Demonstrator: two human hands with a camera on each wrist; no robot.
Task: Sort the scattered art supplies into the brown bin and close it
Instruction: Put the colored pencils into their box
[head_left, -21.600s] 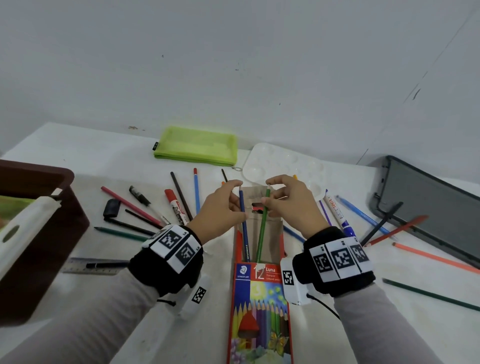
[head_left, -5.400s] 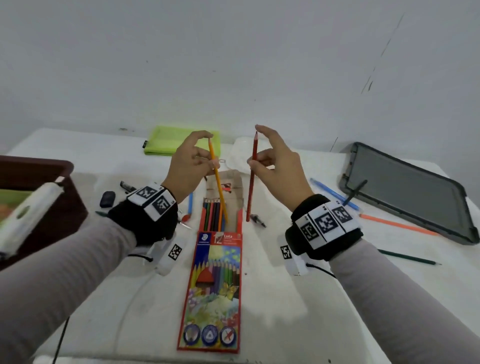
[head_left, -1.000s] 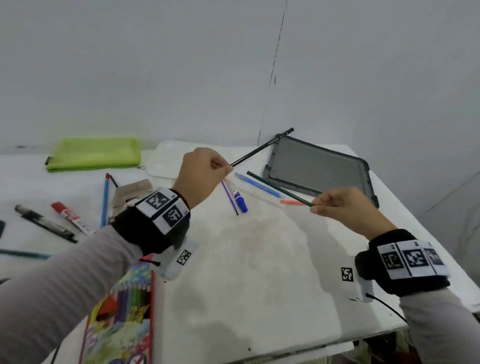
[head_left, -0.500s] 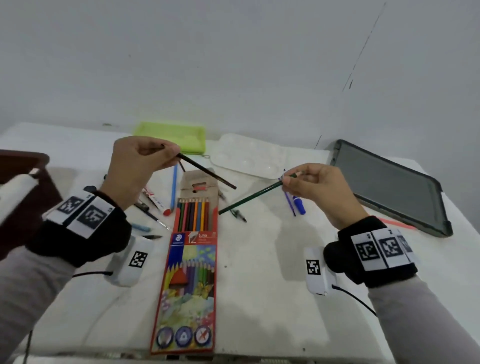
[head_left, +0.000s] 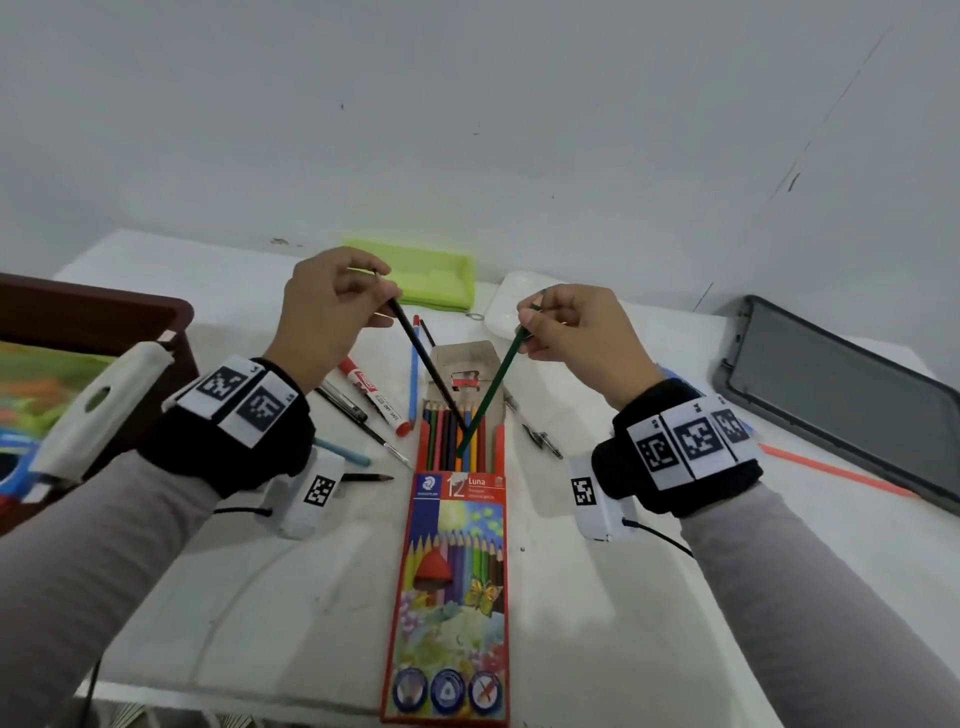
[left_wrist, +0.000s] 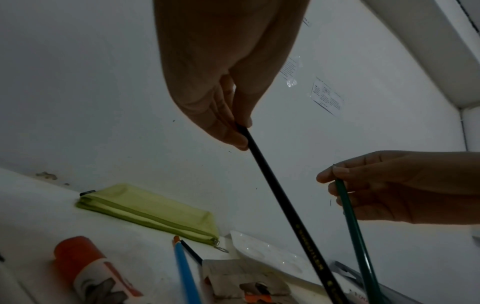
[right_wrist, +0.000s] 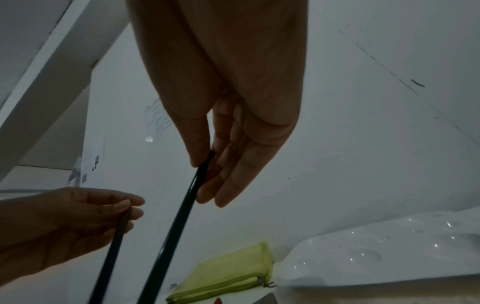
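Note:
An open pencil box (head_left: 452, 571) lies on the white table (head_left: 597, 623) with several coloured pencils in its tray. My left hand (head_left: 332, 306) pinches the top end of a black pencil (head_left: 423, 358), seen close as the black pencil (left_wrist: 285, 207) in the left wrist view. My right hand (head_left: 571, 338) pinches a green pencil (head_left: 493, 384), the same green pencil (right_wrist: 176, 224) in the right wrist view. Both pencils slant down and cross at the box's open tray. The brown bin (head_left: 104, 312) stands at the far left.
A lime pouch (head_left: 426, 280) and a white palette (head_left: 506, 312) lie at the back. A red-capped marker (head_left: 371, 392), a blue pencil (head_left: 414, 374) and pens lie left of the box. A grey tablet (head_left: 841, 389) and an orange pencil (head_left: 831, 470) lie on the right.
Both hands have come together over the box. The black and green pencils have tipped from near level to steeply slanted, with their lower ends now at the tray.

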